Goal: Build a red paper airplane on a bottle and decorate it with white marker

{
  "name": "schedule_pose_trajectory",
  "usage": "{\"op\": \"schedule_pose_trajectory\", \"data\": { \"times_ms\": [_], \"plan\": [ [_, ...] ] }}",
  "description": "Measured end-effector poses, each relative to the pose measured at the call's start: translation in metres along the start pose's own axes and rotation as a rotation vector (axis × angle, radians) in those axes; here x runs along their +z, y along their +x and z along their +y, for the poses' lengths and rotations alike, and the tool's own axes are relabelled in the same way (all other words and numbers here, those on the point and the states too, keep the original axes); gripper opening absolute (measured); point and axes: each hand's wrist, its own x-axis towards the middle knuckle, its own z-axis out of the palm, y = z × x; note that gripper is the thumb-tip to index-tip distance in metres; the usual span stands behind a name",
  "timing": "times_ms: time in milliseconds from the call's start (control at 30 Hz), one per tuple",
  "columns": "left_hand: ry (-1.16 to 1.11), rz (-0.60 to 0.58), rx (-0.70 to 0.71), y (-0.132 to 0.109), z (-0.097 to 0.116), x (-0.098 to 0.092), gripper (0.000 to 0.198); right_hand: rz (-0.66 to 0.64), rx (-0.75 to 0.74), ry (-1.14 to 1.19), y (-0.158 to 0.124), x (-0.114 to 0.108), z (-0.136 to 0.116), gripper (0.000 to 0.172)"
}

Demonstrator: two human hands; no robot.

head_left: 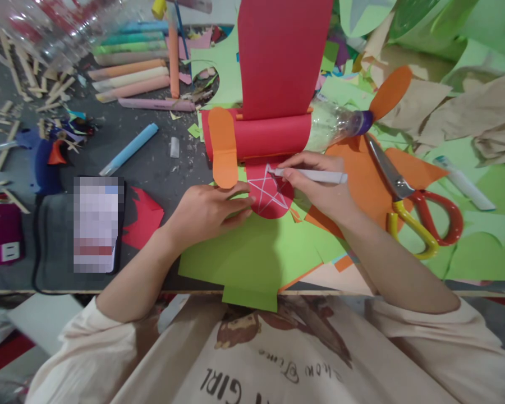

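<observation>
My right hand grips a white marker, its tip on a red rounded paper wing. White lines forming a star show on that red paper. My left hand lies with fingers stretched out at the wing's left edge, close to an orange paper strip. The wing joins a plastic bottle wrapped in red paper, lying on its side. A second, larger red wing extends away at the back. An orange paper blade sits at the bottle's purple cap.
Scissors with red and yellow handles lie right of my right arm. Green paper is spread beneath the work. A phone, a blue glue gun, a blue marker and several other markers lie to the left.
</observation>
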Motion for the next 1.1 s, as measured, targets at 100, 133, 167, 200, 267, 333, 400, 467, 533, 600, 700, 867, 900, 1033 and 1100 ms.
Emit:
{"op": "schedule_pose_trajectory", "data": {
  "times_ms": [100,133,167,200,267,333,400,467,533,600,700,867,900,1033,1100],
  "plan": [
    [-0.011,0.006,0.005,0.0,0.0,0.0003,0.035,-0.027,-0.026,0.003,-0.0005,-0.0016,0.0003,0.008],
    [-0.019,0.003,0.004,-0.0001,0.0,0.0004,0.034,-0.019,-0.028,0.016,-0.0008,-0.0016,0.0003,0.008],
    [-0.027,-0.001,0.002,-0.0002,-0.0001,0.0004,0.033,-0.002,-0.025,0.029,-0.0011,-0.0013,0.0002,0.008],
    [-0.033,-0.002,-0.001,-0.0003,-0.0001,0.0004,0.032,0.017,-0.018,0.039,-0.0013,-0.0008,0.0,0.007],
    [-0.035,0.017,0.006,-0.0003,-0.0002,0.0001,0.031,0.048,0.0,0.033,-0.0014,0.0003,-0.0007,0.006],
    [-0.02,0.03,0.014,-0.0001,0.0,-0.0004,0.03,0.053,0.012,0.005,-0.0014,0.001,-0.0016,0.005],
    [-0.004,0.029,0.017,0.0001,0.0002,-0.0007,0.028,0.034,0.019,-0.011,-0.0012,0.0007,-0.0026,0.005],
    [0.003,0.021,0.016,0.0003,0.0006,-0.0008,0.027,-0.003,0.021,-0.015,-0.0011,-0.0005,-0.003,0.006],
    [-0.002,0.032,0.019,0.0004,0.0007,-0.0005,0.027,-0.042,0.019,-0.031,-0.0011,-0.0019,-0.003,0.007],
    [-0.016,0.037,0.019,0.0003,0.0003,0.0001,0.029,-0.057,0.007,-0.046,-0.0013,-0.003,-0.0024,0.008],
    [-0.039,0.03,0.011,-0.0004,-0.0009,0.0012,0.031,-0.018,-0.006,-0.02,-0.0015,-0.0028,-0.0015,0.008],
    [-0.034,-0.035,-0.018,-0.0017,-0.0012,0.0016,0.033,0.047,0.02,0.036,-0.0019,0.0006,-0.0012,0.005],
    [-0.026,-0.045,-0.021,-0.0018,-0.001,0.0014,0.033,0.048,0.022,0.037,-0.002,0.001,-0.0012,0.004],
    [0.0,-0.044,-0.022,-0.0013,-0.0001,0.0007,0.033,0.026,0.026,0.003,-0.0021,0.0006,-0.0007,0.005],
    [-0.008,-0.034,-0.02,-0.0007,-0.0002,0.0008,0.033,-0.003,0.026,-0.018,-0.0019,-0.0006,-0.0002,0.008]
  ]
}}
